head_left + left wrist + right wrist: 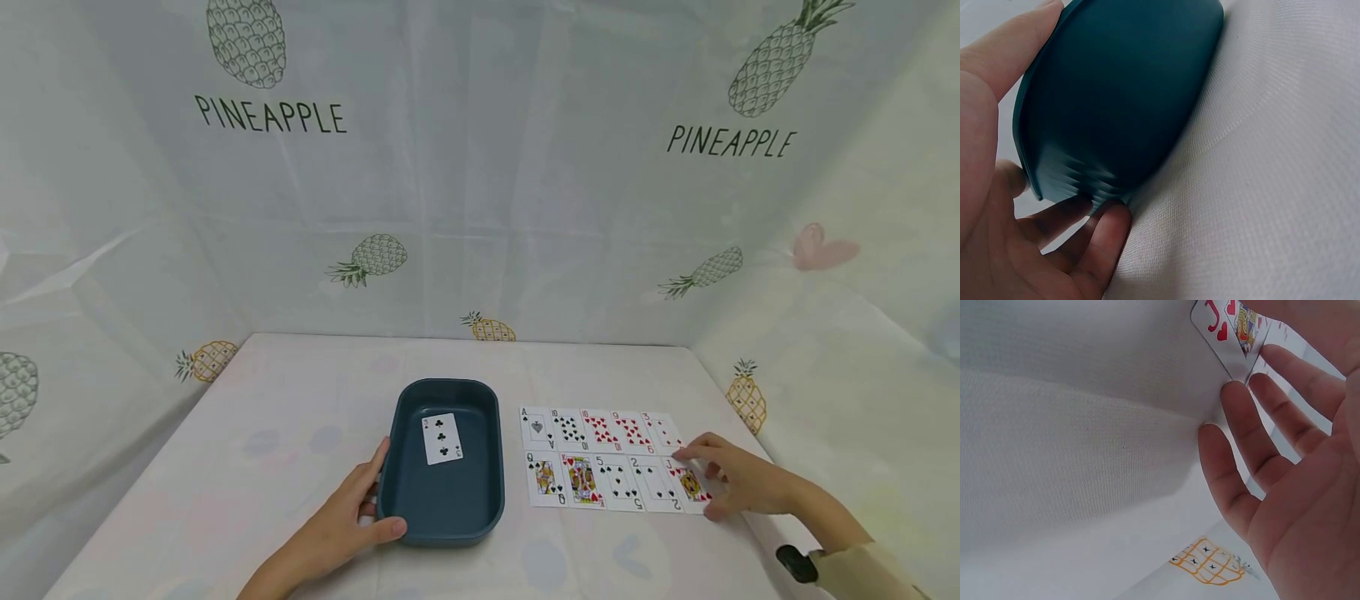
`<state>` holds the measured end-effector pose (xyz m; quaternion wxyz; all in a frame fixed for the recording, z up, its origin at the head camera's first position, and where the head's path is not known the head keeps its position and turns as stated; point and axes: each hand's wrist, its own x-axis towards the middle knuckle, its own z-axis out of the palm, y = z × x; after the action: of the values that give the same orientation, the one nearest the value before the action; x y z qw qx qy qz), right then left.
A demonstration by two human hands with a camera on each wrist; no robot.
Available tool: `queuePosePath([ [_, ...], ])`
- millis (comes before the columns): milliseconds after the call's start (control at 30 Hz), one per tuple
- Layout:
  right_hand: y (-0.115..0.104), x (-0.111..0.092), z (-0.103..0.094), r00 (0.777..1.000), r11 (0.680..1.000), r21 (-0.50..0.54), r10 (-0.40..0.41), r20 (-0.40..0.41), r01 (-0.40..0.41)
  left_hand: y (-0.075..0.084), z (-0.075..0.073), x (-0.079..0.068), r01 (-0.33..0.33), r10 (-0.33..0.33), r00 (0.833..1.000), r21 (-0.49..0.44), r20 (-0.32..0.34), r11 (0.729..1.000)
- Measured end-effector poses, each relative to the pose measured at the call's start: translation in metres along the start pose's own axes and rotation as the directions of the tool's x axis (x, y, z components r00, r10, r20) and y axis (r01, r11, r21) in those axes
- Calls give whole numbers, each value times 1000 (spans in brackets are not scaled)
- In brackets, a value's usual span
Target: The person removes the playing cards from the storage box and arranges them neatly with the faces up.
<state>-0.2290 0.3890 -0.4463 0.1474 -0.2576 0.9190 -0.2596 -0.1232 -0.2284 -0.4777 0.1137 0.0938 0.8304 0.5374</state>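
Observation:
A dark teal rectangular tray (442, 508) stands on the table with one playing card, a three of clubs (442, 439), lying face up inside. My left hand (348, 504) holds the tray's left side and near left corner, thumb at the near rim. In the left wrist view, bent fingers (1107, 247) touch the tray's outer wall. To the right, my right hand (746, 479) touches the jack of hearts (690, 483), index finger at its top edge and thumb at its bottom edge. The right wrist view shows the jack's corner (1225, 337) against the cloth, fingers extended beside it.
Two rows of face-up playing cards lie right of the tray, with an ace of spades (537, 427) at upper left and a queen of spades (545, 479) below it. A white patterned cloth (300, 383) covers the table; pineapple-print sheets (480, 183) hang behind and beside it.

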Motion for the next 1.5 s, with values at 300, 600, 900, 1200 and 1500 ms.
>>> queuePosePath([
  [300, 1, -4, -1, 999, 998, 19, 53, -9, -53, 0, 0, 1, -28, 28, 999, -6, 15, 1000],
  [600, -17, 2, -4, 996, 998, -59, 5, -94, -10, 0, 0, 0, -39, 39, 999, -15, 29, 999],
  [900, -64, 36, -3, 965, 984, -159, -120, -233, 84, 0, 0, 1, -25, 26, 999, -19, 27, 1000],
  [1200, -123, 92, -1, 952, 981, -119, -176, -249, 150, -2, -1, 0, -9, 9, 1000, -2, 10, 1000],
  [1500, -187, 150, 16, 954, 972, -49, -237, -186, 232, -3, 0, 1, -13, 13, 1000, -3, 8, 1000],
])
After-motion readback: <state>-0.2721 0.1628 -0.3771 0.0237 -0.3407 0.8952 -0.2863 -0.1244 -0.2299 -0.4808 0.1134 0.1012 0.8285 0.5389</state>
